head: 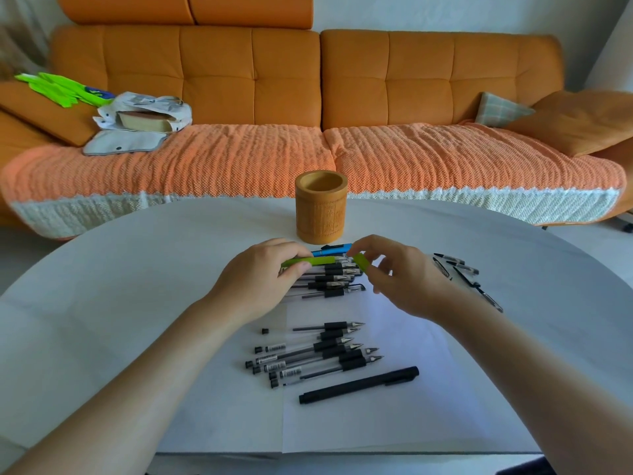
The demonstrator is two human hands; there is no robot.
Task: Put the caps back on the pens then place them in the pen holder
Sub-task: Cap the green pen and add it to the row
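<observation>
One white table (pixel 137 303) carries all; near its far edge stands the pen holder (pixel 321 207), probably kept close for easy dropping. Just before it the left hand (pixel 263 275) grips a green pen (pixel 315 261), steadying it, while the right hand (pixel 400 279) pinches the green cap (pixel 361 262) at its tip. The holder's carving and the pen labels are unreadable.

- A single head view looks forward and down across the bench (pixel 137 269), facing a sofa (pixel 376 80).
- It is wide-angle and close: the left hand (pixel 263 279) and right hand (pixel 394 279) sit mid-frame, and the bench's far edge bows.
</observation>
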